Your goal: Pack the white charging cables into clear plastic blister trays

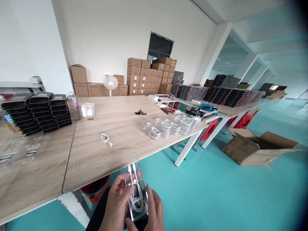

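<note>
Between my two hands, just off the table's front edge, is a clear plastic tray with a coiled white charging cable [137, 195] in it. My left hand [116, 203] grips the tray's left side, its thumb over the cable. On the right side, my right hand [152, 208] has its fingers against the tray edge. Both plugs of the cable point away from me at the tray's far end. Another coiled white cable [105, 138] lies loose on the wooden table [115, 118]. Stacked clear trays with white cables [166, 126] stand toward the table's right edge.
Stacks of black boxes [39, 112], a bottle [74, 106] and empty clear trays [88, 110] occupy the left. Small black pieces [140, 112] lie mid-table. A red bucket [97, 189] sits underneath. An open carton [255, 146] rests on the floor at right.
</note>
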The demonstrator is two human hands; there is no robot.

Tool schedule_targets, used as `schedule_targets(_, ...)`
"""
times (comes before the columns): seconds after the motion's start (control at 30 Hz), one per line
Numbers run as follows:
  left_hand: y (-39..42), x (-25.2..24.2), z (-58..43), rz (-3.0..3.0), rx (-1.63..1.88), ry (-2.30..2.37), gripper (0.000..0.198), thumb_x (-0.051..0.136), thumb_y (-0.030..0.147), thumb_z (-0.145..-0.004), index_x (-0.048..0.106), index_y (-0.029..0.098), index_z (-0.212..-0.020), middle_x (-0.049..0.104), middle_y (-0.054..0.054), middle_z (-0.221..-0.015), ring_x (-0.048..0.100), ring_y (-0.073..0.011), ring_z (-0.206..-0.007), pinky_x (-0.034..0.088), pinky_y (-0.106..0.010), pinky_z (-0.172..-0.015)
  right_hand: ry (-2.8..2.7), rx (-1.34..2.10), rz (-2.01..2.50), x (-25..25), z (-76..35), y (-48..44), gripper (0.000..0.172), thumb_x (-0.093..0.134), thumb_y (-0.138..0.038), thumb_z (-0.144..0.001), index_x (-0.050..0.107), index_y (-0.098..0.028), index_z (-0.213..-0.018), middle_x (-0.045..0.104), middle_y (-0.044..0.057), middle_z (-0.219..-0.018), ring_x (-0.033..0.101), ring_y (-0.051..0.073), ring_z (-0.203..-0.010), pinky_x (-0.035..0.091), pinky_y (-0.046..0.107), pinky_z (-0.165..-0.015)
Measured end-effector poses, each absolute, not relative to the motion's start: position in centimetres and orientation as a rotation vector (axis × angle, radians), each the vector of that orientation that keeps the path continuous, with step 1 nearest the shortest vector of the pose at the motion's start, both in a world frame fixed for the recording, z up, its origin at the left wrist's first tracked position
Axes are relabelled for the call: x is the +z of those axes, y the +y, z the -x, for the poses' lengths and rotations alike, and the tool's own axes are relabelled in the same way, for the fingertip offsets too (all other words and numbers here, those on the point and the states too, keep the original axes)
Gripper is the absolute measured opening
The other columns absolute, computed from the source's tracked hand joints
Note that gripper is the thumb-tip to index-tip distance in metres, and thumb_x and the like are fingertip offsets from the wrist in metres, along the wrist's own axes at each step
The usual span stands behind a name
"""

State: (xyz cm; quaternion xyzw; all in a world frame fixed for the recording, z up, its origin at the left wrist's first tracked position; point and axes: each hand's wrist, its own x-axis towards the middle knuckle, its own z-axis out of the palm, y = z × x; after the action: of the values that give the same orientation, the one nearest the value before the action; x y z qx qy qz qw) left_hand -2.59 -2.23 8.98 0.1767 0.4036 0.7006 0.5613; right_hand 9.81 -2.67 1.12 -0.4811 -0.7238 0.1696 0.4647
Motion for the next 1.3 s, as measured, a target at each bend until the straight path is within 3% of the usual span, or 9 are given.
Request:
schedule_targets(0.13,-1.2,9.8,2.1,-0.581,1.646,0.903,0.033,0.083,0.035,-0.069,0.07,0.022,-0.096,0.078,-0.01,-0.106,0.069,-0.0306,-0.109,0.051,-0.04,-0.098,-1.789,0.241,1.18,2.8,-8.9,-1.1,0.087,0.063,-0.037,-0.08,0.023,-0.027,-0.157,0.051,0.018,-0.137,0.056,0.041,-0.119,0.051,0.058,-0.093)
schedule_targets(0.23,1.3,11.0,4.1,-0.807,1.653,0.987,0.048,0.078,0.038,-0.074,0.064,0.025,-0.118,0.069,-0.013,-0.129,0.061,-0.0315,-0.124,0.05,-0.04,-0.101,-1.808,0.22,1.169,5.3,-9.6,1.5,0.077,0.058,-0.035,-0.085,0.026,-0.027,-0.155,0.054,0.015,-0.132,0.058,0.035,-0.117,0.054,0.05,-0.093)
schedule_targets(0.37,6.7,12.3,12.0,-1.431,1.619,1.64,0.056,0.058,0.044,-0.088,0.047,0.026,-0.139,0.051,-0.014,-0.15,0.061,-0.0292,-0.124,0.054,-0.043,-0.096,-1.869,0.098,1.346,10.4,-12.1,8.0,0.066,0.054,-0.039,-0.089,0.036,-0.021,-0.149,0.058,0.014,-0.131,0.053,0.034,-0.123,0.051,0.048,-0.099)
schedule_targets(0.47,10.3,11.4,18.7,-1.548,1.634,1.902,0.052,0.059,0.036,-0.085,0.052,0.02,-0.134,0.037,-0.014,-0.158,0.033,-0.0326,-0.146,0.033,-0.052,-0.117,-1.969,-0.057,1.576,14.0,-13.5,14.5,0.067,0.052,-0.037,-0.088,0.037,-0.011,-0.148,0.057,0.016,-0.136,0.051,0.033,-0.126,0.043,0.044,-0.107)
schedule_targets(0.53,11.7,10.0,21.5,-1.562,1.6,2.045,0.047,0.056,0.034,-0.085,0.055,0.017,-0.128,0.039,-0.018,-0.155,0.025,-0.0367,-0.148,0.021,-0.06,-0.121,-1.986,-0.085,1.617,15.6,-13.8,18.8,0.066,0.052,-0.033,-0.086,0.04,-0.008,-0.146,0.058,0.018,-0.137,0.051,0.034,-0.127,0.041,0.045,-0.108)
schedule_targets(0.73,12.9,6.6,22.5,-1.83,1.322,2.162,0.049,0.052,0.019,-0.084,0.054,0.016,-0.133,0.045,-0.015,-0.153,0.036,-0.0303,-0.144,0.03,-0.05,-0.12,-2.032,-0.139,1.673,16.3,-12.2,27.0,0.059,0.054,-0.024,-0.082,0.05,-0.002,-0.137,0.063,0.025,-0.13,0.056,0.038,-0.121,0.039,0.049,-0.104)
schedule_targets(0.97,12.8,6.8,21.8,-1.98,1.044,2.212,0.053,0.047,0.012,-0.083,0.056,0.019,-0.134,0.053,-0.012,-0.149,0.042,-0.0284,-0.141,0.033,-0.049,-0.116,-2.047,-0.224,1.522,15.1,-9.9,26.2,0.048,0.051,-0.021,-0.087,0.056,-0.011,-0.134,0.05,0.023,-0.144,0.039,0.042,-0.134,0.038,0.058,-0.102)
schedule_targets(1.13,12.6,7.3,21.4,-2.019,0.995,2.234,0.049,0.046,0.01,-0.083,0.06,0.016,-0.129,0.058,-0.013,-0.142,0.045,-0.0282,-0.137,0.034,-0.046,-0.115,-2.262,-0.126,1.193,12.8,-6.0,22.5,0.043,0.053,-0.012,-0.085,0.062,-0.016,-0.127,0.06,0.014,-0.133,0.05,0.029,-0.124,0.039,0.045,-0.11)
schedule_targets(1.3,12.3,7.7,21.3,-2.024,0.999,2.277,0.048,0.048,0.008,-0.08,0.061,0.019,-0.125,0.064,-0.011,-0.128,0.054,-0.0276,-0.122,0.043,-0.043,-0.105,-2.327,0.044,1.089,9.9,-2.3,20.2,0.029,0.055,-0.007,-0.081,0.072,-0.02,-0.1,0.071,0.009,-0.105,0.063,0.024,-0.101,0.052,0.034,-0.091)
